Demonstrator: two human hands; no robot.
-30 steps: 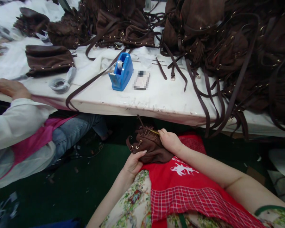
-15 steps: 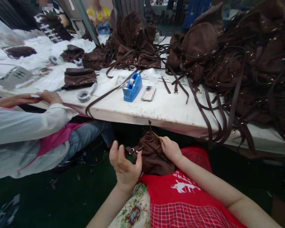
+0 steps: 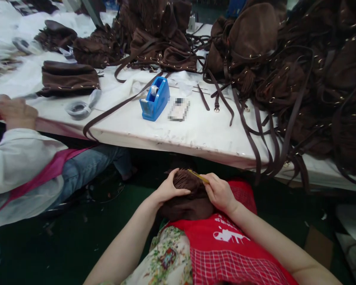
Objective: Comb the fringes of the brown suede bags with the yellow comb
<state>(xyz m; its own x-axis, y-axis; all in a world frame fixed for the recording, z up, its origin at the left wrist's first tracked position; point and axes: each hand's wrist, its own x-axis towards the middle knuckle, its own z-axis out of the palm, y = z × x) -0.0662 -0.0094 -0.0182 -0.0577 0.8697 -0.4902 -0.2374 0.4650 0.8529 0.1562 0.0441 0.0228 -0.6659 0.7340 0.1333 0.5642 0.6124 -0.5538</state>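
A dark brown bag [image 3: 190, 209] with fine fringe or gathers at its top rests on my lap, against the red apron [image 3: 201, 233]. My left hand [image 3: 169, 190] is closed on the bag's upper left side, thumb across the front and fingers behind the fringe. Between the fingers of my right hand [image 3: 221, 193] is a slim yellow tool [image 3: 199, 176], its thin end pointing left over the fringe. Whether its tip touches the fringe, and its exact kind, I cannot tell.
The white table [image 3: 213, 136] holds a blue tape dispenser [image 3: 156, 99], a blurred-out card-like item [image 3: 179, 110], a folded brown bag [image 3: 69, 77] and a coiled grey strap [image 3: 78, 109]. Brown bags [image 3: 308, 87] with dangling straps heap up at right. A co-worker's hand [image 3: 17, 113] is at left.
My left hand has gone from open beside the bag to closed on its top. The bag's buckled strap is now out of sight, and more of the yellow tool shows. The view has shifted.
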